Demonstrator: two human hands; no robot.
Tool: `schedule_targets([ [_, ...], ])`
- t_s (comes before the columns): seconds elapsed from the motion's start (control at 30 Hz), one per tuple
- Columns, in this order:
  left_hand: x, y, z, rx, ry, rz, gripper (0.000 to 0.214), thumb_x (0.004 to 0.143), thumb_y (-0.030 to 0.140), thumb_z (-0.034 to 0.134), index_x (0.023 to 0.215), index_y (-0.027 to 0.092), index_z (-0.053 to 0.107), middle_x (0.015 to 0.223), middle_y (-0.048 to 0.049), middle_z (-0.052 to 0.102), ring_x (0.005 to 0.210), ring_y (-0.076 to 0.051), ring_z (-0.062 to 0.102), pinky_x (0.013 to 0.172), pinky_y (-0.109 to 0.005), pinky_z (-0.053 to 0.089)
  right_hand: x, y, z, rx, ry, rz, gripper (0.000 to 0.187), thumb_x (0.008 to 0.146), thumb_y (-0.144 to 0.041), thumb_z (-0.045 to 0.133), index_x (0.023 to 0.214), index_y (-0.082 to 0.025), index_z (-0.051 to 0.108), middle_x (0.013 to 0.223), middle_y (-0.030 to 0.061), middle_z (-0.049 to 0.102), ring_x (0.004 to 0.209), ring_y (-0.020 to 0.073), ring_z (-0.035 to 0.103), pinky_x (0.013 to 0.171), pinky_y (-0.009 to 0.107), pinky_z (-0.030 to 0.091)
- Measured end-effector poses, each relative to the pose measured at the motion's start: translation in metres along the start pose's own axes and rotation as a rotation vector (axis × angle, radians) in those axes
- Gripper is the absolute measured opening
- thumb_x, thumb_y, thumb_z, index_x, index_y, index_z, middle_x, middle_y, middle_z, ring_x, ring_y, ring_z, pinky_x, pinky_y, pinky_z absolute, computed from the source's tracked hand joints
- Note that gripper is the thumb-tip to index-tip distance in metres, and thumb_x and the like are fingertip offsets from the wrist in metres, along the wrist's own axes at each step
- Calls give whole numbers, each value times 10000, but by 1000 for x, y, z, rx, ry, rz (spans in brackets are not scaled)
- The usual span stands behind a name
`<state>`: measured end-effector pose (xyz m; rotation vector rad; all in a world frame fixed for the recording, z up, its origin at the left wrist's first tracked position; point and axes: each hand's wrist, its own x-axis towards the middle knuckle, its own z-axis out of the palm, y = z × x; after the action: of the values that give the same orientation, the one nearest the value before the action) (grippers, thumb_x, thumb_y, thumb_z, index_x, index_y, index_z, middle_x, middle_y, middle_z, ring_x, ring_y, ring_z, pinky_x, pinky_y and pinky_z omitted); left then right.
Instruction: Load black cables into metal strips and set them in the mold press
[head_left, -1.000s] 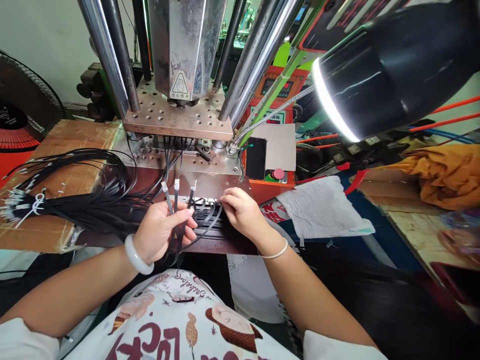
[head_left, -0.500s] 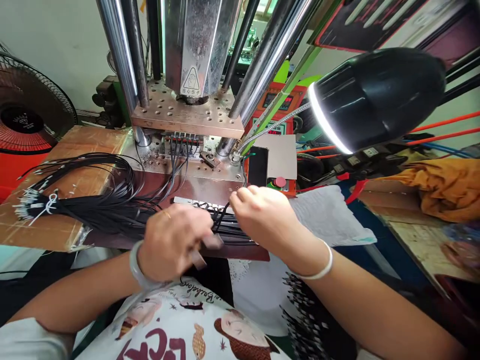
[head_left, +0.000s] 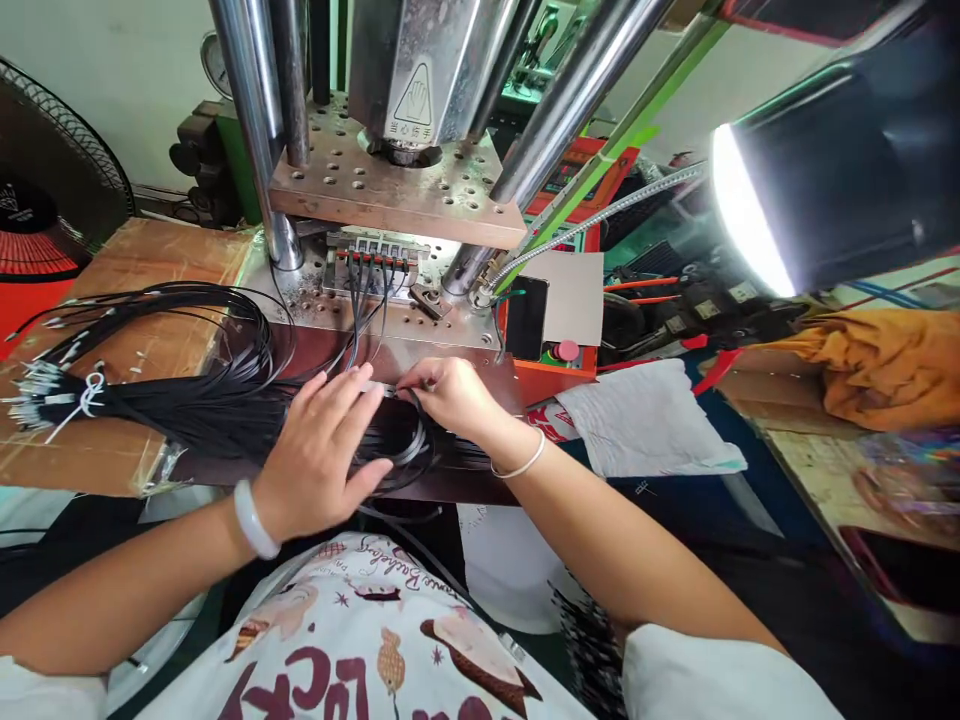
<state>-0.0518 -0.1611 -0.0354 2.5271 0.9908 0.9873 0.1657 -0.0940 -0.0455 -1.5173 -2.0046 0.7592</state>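
My left hand (head_left: 319, 455) lies palm down over a thick bundle of black cables (head_left: 195, 400), its fingers spread and its thumb out to the right. My right hand (head_left: 448, 398) is closed in a pinch on a black cable (head_left: 415, 402) at a pale strip (head_left: 381, 389) on the bench's front. Its fingertips hide the cable's end. Below the hands, a loop of black cable (head_left: 420, 445) hangs over the dark red bench edge. Behind them, several cables run into a small metal mould (head_left: 375, 262) in the press.
The press's upper plate (head_left: 397, 205) hangs above the mould between steel columns. A lit lamp (head_left: 757, 210) reaches in from the right. A phone (head_left: 527, 318) and a red button (head_left: 566, 350) are beside the press. A grey cloth (head_left: 652, 415) lies right; a fan (head_left: 45, 190) stands left.
My left hand has opened and flattened over the cables; the blurred thing near its fingers is no longer seen there. My right hand has moved left to the strip. The view has shifted.
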Motion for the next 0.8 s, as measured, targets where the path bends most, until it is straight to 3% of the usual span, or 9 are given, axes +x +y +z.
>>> schedule_targets([
  [0.07, 0, -15, 13, 3, -119, -27, 433, 911, 339, 528, 1269, 101, 573, 1282, -210, 598, 1191, -334, 561, 1075, -555, 361, -1, 2, 8, 50, 40, 80, 115, 732, -129, 640, 713, -178, 742, 697, 32, 736, 632, 165, 663, 591, 251, 469],
  [0.17, 0, -21, 27, 3, -306, 44, 355, 961, 331, 411, 989, 106, 685, 953, -169, 703, 919, -295, 647, 915, -498, 470, -5, 5, 19, 16, 136, 100, 115, 766, -160, 637, 738, -187, 746, 733, 45, 749, 665, 183, 672, 675, 299, 478],
  [0.27, -2, -19, 30, 16, -314, 71, 378, 965, 329, 393, 896, 100, 685, 907, -173, 696, 890, -298, 636, 870, -490, 476, -9, 8, 26, -141, 181, 13, 118, 765, -137, 648, 747, -200, 745, 727, 39, 744, 702, 192, 665, 784, 360, 430],
  [0.5, -7, -19, 34, -30, -288, 71, 297, 951, 306, 442, 933, 123, 675, 932, -147, 706, 906, -282, 641, 909, -497, 470, -9, -1, 28, -288, 115, -128, 181, 801, -90, 586, 759, -199, 725, 844, 47, 754, 818, 207, 619, 817, 405, 370],
  [0.6, -14, -15, 17, -97, -152, 88, 296, 933, 307, 481, 1092, 120, 648, 1096, -159, 691, 1034, -290, 632, 986, -493, 455, -7, -4, 14, -258, -4, -56, 179, 802, -115, 590, 760, -202, 740, 1024, 76, 736, 975, 252, 607, 858, 445, 412],
  [0.7, -15, -24, -19, -226, -84, -24, 344, 919, 300, 509, 1229, 179, 594, 1240, -116, 648, 1167, -256, 586, 1052, -398, 435, 1, 9, -13, 57, -241, -24, 225, 824, -188, 593, 996, -222, 734, 1147, 72, 703, 1045, 227, 631, 884, 404, 487],
  [0.73, -10, -33, -31, -248, -100, -99, 320, 926, 291, 499, 1214, 206, 607, 1216, -90, 663, 1143, -234, 603, 1029, -354, 455, 9, 16, -22, 161, -253, -21, 288, 840, -214, 579, 1102, -224, 696, 1164, 71, 697, 1036, 213, 643, 880, 383, 506],
  [0.8, 15, -61, -45, -209, -144, -216, 283, 948, 282, 455, 1147, 224, 648, 1141, -61, 696, 1066, -209, 641, 977, -304, 485, 35, 34, -34, 211, -108, 9, 372, 861, -233, 541, 1224, -195, 616, 1159, 94, 693, 988, 210, 663, 859, 376, 528],
])
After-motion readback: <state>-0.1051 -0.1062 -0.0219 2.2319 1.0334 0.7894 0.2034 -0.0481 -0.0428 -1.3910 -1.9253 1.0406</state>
